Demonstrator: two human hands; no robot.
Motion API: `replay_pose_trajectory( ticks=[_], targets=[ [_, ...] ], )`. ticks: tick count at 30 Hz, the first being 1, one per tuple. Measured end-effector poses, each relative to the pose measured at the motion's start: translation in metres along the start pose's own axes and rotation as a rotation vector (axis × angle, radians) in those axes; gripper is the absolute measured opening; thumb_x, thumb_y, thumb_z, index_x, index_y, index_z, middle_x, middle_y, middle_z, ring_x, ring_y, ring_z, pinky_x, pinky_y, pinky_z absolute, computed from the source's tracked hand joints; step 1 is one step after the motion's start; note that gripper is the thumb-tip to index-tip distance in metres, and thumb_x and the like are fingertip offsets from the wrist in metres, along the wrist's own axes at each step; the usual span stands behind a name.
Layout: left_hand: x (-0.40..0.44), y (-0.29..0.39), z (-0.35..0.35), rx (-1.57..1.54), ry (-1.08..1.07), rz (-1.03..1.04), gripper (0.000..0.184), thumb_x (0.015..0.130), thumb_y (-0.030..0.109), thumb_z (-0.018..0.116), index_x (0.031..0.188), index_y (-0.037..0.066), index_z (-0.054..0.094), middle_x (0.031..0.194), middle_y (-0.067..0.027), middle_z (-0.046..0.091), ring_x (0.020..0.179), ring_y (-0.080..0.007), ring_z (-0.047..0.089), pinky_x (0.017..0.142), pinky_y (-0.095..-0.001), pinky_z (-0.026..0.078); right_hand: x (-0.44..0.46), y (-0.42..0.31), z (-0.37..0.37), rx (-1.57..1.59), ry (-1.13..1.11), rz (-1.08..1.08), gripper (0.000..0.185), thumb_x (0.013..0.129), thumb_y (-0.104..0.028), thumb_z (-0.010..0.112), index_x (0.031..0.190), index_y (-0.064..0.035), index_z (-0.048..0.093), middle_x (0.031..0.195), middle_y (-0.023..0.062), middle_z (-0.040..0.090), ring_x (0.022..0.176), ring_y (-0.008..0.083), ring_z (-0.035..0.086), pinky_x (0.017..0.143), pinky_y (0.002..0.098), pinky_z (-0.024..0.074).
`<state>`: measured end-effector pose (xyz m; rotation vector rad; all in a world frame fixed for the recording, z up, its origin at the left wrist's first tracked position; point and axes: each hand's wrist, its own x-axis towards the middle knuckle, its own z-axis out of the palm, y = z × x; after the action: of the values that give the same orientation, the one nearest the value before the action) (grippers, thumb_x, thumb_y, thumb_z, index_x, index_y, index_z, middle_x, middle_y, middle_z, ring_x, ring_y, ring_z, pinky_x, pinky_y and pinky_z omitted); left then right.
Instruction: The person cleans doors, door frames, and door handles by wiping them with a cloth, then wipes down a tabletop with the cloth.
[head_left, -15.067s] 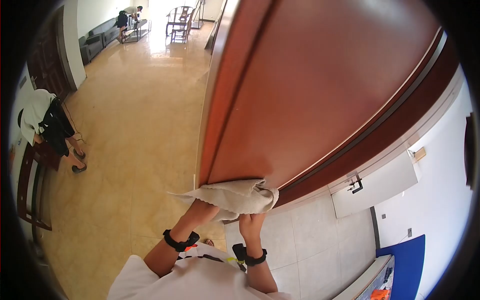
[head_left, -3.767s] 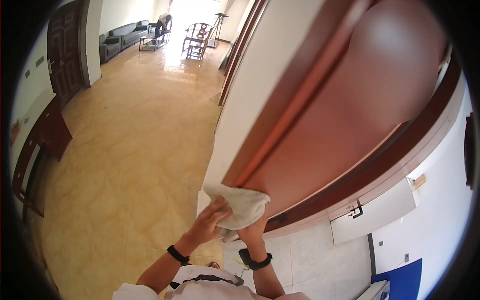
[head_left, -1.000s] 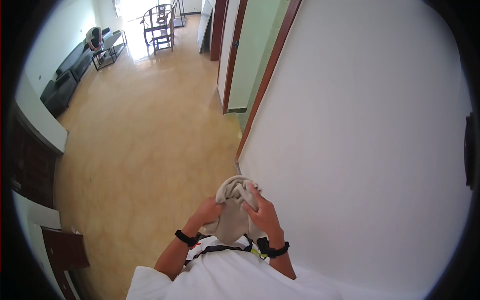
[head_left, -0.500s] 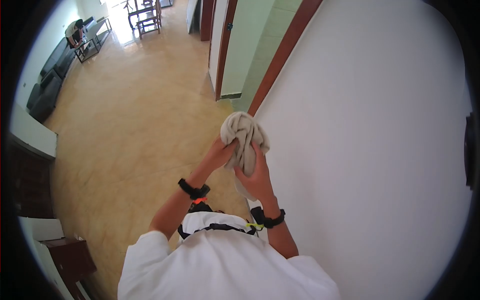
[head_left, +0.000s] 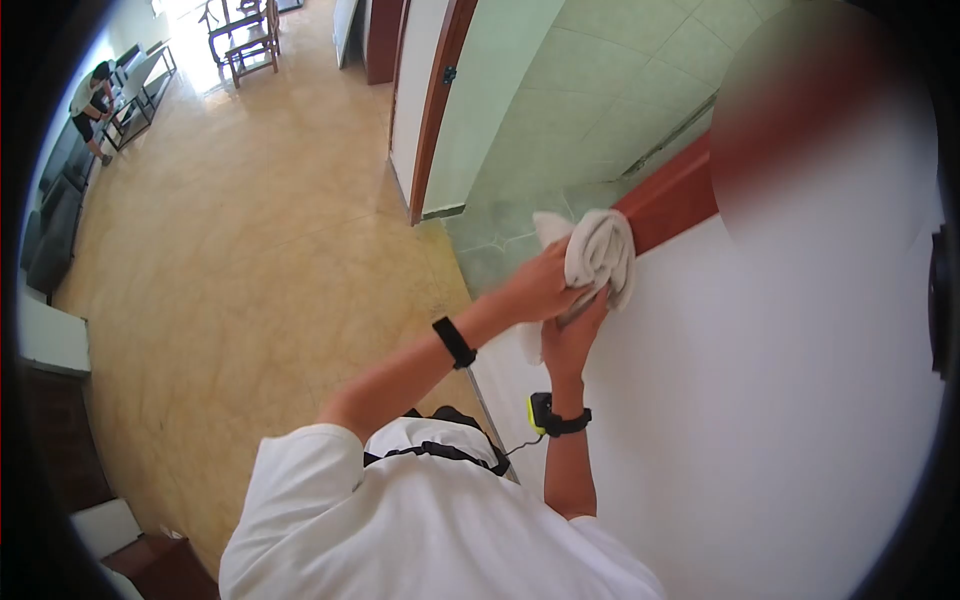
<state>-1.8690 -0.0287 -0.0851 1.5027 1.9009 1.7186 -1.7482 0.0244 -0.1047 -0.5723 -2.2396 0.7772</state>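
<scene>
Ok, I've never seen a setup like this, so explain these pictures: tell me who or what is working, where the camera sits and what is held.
There is no robot here: a person works with two bare hands. One camera, worn on the head, takes every picture, looking forward and down past the person's own white shirt.

The left hand and right hand both grip a bunched, light-coloured cloth against a reddish-brown wooden frame. To the right is a white wall. There is no worktop in use; on the tan floor stand a wooden chair and, farther left, a table, where another person bends over. The blurred patch at upper right cannot be made out.
</scene>
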Motion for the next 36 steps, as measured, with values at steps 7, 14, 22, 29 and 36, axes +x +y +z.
replay_pose_trajectory(
  ticks=[7, 14, 22, 29, 36],
  targets=[
    [-0.012, -0.030, -0.031, -0.054, -0.217, 0.062, 0.048, 0.092, 0.025, 0.061, 0.135, 0.006, 0.052, 0.137, -0.0183, 0.052, 0.125, -0.0380, 0.049, 0.104, -0.0442, 0.043, -0.029, -0.007, 0.026, -0.041, 0.011, -0.032, 0.094, 0.082, -0.016, 0.077, 0.150, 0.0061, 0.017, 0.149, 0.0274, 0.030, 0.141, 0.0398, 0.030, 0.117, 0.0488, 0.0219],
    [0.041, -0.019, -0.059, -0.087, -0.349, 0.139, 0.055, 0.084, 0.021, 0.064, 0.136, 0.006, 0.052, 0.136, -0.0170, 0.053, 0.121, -0.0370, 0.053, 0.100, -0.0443, 0.047, 0.002, 0.021, 0.075, 0.161, 0.353, -0.122, 0.090, 0.083, -0.016, 0.077, 0.147, 0.0098, 0.020, 0.146, 0.0280, 0.034, 0.137, 0.0385, 0.037, 0.115, 0.0480, 0.0261],
    [0.092, -0.130, -0.128, 0.347, -0.573, -0.210, 0.045, 0.088, 0.023, 0.061, 0.129, 0.007, 0.058, 0.129, -0.0161, 0.056, 0.111, -0.0357, 0.060, 0.094, -0.0448, 0.050, 0.099, 0.004, 0.144, 0.075, -0.125, 0.184, 0.085, 0.079, -0.013, 0.074, 0.147, 0.0056, 0.027, 0.136, 0.0290, 0.048, 0.128, 0.0411, 0.048, 0.108, 0.0457, 0.0373],
    [0.106, -0.250, -0.234, 0.027, -0.109, -0.447, 0.042, 0.085, 0.019, 0.066, 0.125, 0.007, 0.061, 0.121, -0.0188, 0.065, 0.106, -0.0373, 0.064, 0.093, -0.0427, 0.050, 0.215, -0.004, 0.212, 0.069, -0.296, 0.020, 0.066, 0.075, -0.007, 0.068, 0.138, -0.0098, 0.047, 0.122, 0.0250, 0.055, 0.109, 0.0473, 0.057, 0.091, 0.0492, 0.0488],
    [0.133, -0.299, -0.317, 0.256, 0.128, -0.620, 0.053, 0.086, 0.014, 0.066, 0.137, 0.010, 0.051, 0.120, -0.0198, 0.065, 0.112, -0.0413, 0.061, 0.095, -0.0455, 0.049, 0.302, 0.021, 0.311, 0.095, -0.323, -0.014, 0.048, 0.077, -0.004, 0.064, 0.124, -0.0065, 0.056, 0.113, 0.0204, 0.057, 0.107, 0.0433, 0.058, 0.088, 0.0462, 0.0494]
  ],
)
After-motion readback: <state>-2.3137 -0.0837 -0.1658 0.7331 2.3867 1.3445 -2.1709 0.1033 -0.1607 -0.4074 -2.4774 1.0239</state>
